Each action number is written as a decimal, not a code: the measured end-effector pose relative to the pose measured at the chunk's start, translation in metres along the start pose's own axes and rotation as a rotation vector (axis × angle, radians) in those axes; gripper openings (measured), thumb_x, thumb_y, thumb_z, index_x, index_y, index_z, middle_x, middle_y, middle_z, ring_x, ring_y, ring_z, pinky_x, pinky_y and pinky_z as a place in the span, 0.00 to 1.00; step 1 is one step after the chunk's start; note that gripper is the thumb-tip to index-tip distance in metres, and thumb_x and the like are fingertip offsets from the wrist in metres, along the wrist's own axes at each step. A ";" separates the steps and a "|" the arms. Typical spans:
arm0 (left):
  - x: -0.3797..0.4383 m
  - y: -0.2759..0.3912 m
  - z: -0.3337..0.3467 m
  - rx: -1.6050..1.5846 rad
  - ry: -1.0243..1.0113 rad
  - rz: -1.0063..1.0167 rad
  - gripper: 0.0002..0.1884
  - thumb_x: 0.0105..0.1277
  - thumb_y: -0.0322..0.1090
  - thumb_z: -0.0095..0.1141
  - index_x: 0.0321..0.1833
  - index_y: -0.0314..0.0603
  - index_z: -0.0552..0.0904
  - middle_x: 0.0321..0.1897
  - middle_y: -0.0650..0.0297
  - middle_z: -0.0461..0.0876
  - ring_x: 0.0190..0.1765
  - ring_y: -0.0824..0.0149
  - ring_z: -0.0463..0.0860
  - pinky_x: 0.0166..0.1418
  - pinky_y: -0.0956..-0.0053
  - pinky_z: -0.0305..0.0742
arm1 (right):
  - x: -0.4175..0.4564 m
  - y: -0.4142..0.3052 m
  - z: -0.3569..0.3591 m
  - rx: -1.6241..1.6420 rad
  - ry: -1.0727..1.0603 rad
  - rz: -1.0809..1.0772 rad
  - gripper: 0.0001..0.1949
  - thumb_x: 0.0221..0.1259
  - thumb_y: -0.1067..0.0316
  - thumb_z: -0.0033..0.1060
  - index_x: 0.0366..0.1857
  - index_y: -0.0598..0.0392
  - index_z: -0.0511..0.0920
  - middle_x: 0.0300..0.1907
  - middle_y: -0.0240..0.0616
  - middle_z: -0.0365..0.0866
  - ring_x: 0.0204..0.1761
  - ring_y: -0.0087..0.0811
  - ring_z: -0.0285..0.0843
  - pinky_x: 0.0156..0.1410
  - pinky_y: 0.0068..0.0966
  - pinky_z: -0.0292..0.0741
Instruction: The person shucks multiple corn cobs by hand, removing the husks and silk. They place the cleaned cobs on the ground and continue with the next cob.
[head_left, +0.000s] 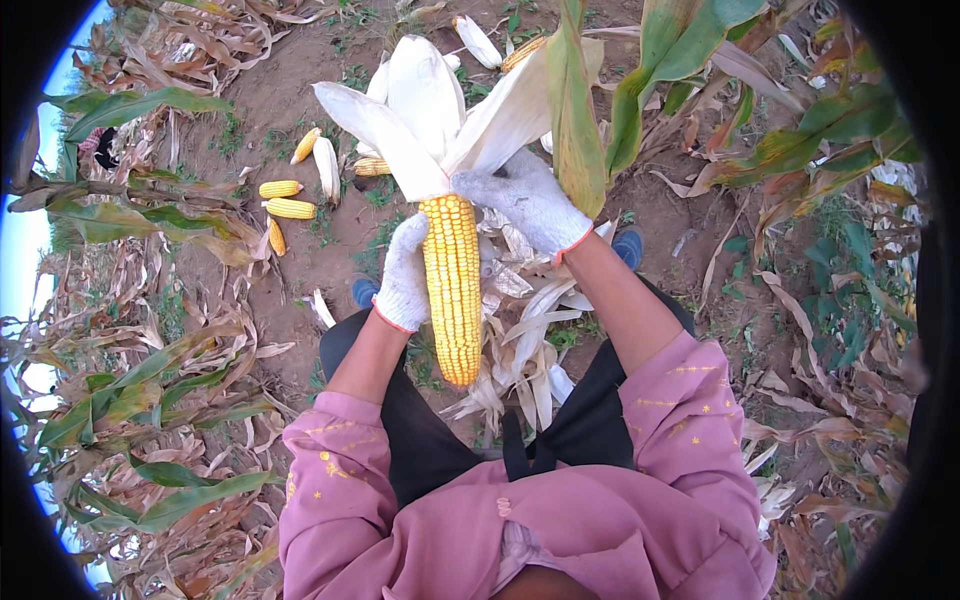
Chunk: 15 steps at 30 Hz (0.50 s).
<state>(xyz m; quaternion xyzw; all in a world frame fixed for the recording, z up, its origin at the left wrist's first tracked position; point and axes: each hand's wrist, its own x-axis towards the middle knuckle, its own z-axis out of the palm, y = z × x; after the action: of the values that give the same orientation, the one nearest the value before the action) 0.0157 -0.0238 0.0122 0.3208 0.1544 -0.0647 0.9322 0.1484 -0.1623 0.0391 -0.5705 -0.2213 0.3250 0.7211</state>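
Observation:
A yellow ear of corn (452, 292) hangs tip down in front of me, its kernels bare. Pale husk leaves (424, 105) stay attached at its base and fan out upward. My left hand (405, 274), in a white knit glove, grips the ear at its left side, with the fingers partly hidden behind it. At the base of the ear, my right hand (529, 199), also gloved, closes around the husk on the right; part of its grip is hidden by the husk.
Several husked ears (289, 208) lie on the soil at the upper left. Loose dry husks (529, 330) are heaped between my legs. Corn plants (660, 67) lean in at the upper right, and leafy stalks (172, 390) stand on the left.

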 end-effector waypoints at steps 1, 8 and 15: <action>0.002 0.000 -0.003 0.015 0.046 -0.045 0.30 0.65 0.58 0.56 0.56 0.36 0.76 0.41 0.52 0.83 0.40 0.57 0.85 0.46 0.60 0.84 | 0.001 0.001 0.002 0.006 0.010 0.063 0.27 0.58 0.64 0.71 0.61 0.62 0.72 0.54 0.39 0.81 0.53 0.29 0.79 0.61 0.29 0.75; 0.014 0.010 0.002 0.319 0.071 -0.106 0.29 0.67 0.54 0.59 0.64 0.43 0.71 0.45 0.59 0.81 0.45 0.65 0.84 0.48 0.67 0.83 | 0.008 0.008 0.023 -0.251 0.243 -0.107 0.17 0.64 0.65 0.62 0.52 0.65 0.79 0.47 0.40 0.85 0.47 0.26 0.82 0.52 0.26 0.77; 0.035 0.007 -0.004 -0.001 0.144 -0.112 0.20 0.72 0.51 0.53 0.57 0.45 0.75 0.40 0.61 0.84 0.36 0.65 0.86 0.37 0.68 0.86 | 0.028 0.023 0.034 -0.870 0.273 -0.581 0.10 0.67 0.63 0.57 0.45 0.56 0.81 0.38 0.38 0.83 0.39 0.38 0.81 0.48 0.28 0.77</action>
<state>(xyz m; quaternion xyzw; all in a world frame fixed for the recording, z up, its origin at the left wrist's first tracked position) 0.0496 -0.0164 0.0013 0.3148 0.2387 -0.0935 0.9139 0.1395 -0.1161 0.0236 -0.7688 -0.3882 -0.0865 0.5008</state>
